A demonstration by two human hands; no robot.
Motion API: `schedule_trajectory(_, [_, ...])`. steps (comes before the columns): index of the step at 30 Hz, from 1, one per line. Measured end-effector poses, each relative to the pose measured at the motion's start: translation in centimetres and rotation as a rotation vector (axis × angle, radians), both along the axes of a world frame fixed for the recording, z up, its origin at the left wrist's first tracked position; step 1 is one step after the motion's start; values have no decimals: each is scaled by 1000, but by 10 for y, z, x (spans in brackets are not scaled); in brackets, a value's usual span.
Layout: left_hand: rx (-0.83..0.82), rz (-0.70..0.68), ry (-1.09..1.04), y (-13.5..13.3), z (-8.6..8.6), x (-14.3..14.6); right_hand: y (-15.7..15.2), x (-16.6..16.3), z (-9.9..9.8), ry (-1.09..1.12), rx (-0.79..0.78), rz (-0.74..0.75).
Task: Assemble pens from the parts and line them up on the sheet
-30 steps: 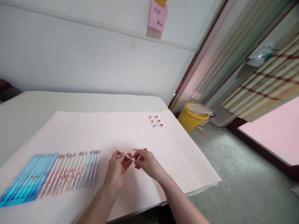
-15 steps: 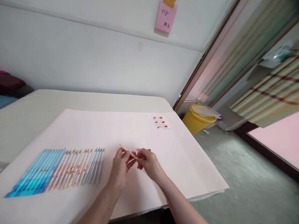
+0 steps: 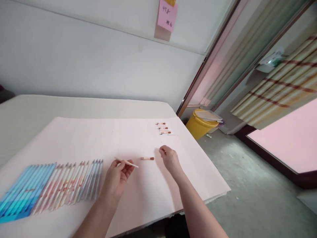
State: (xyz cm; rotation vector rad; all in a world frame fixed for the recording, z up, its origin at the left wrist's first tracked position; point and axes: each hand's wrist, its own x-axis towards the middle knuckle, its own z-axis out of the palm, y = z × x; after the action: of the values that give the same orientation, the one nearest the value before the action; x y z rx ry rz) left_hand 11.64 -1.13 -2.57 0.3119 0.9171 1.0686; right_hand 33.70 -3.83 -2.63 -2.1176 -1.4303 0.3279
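A slim pale pen part with a white end lies across the fingers of my left hand, pinched between thumb and fingers above the table. To its right, my right hand hovers near the sheet with its fingertips pressed together. Whatever those fingertips hold, if anything, is too small to make out. Between the hands, a short clear-and-brown pen barrel rests on the white sheet, touched by neither hand. Farther back, several brown-ended pen parts with thin white refills are laid in short rows.
A blue row of pens and a row of clear, patterned pens lie at the left on the white sheet. A yellow bin stands beyond the table's right edge. A pink note hangs on the wall.
My right hand has come away from the pen part and moved right. My left hand still holds it, and its white end and the barrel on the sheet now show more fully. The view has shifted right.
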Motion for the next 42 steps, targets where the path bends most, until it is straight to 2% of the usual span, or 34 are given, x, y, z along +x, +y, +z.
schedule_trajectory(2, [4,8,-4,1,1,-1,6,26,-10,-89,-15,-91])
schedule_trajectory(5, [-12,9,-3,0,2,0,15,43,-27,-137,-37,-124])
schedule_trajectory(9, [-44,11,0,1,1,1,24,32,-41,-184,-60,-50])
schedule_trajectory(13, [-58,22,-4,3,1,0,28,18,-42,-215,-73,41])
schedule_trajectory(16, [-75,8,-8,3,-1,1,30,23,-42,-255,-71,3])
schedule_trajectory(19, [-90,-15,-11,1,-4,1,32,32,-50,-310,-135,-56])
schedule_trajectory(24, [-97,-27,-8,-1,-7,1,32,34,-63,-300,-167,-10])
schedule_trajectory(27, [-94,-25,-2,0,-7,1,32,31,-60,-258,-112,3])
schedule_trajectory(33, [-94,-41,-28,0,-4,1,33,25,-38,-96,26,-17])
schedule_trajectory(42, [-106,-72,-13,-3,-3,4,30,-20,-27,129,70,222])
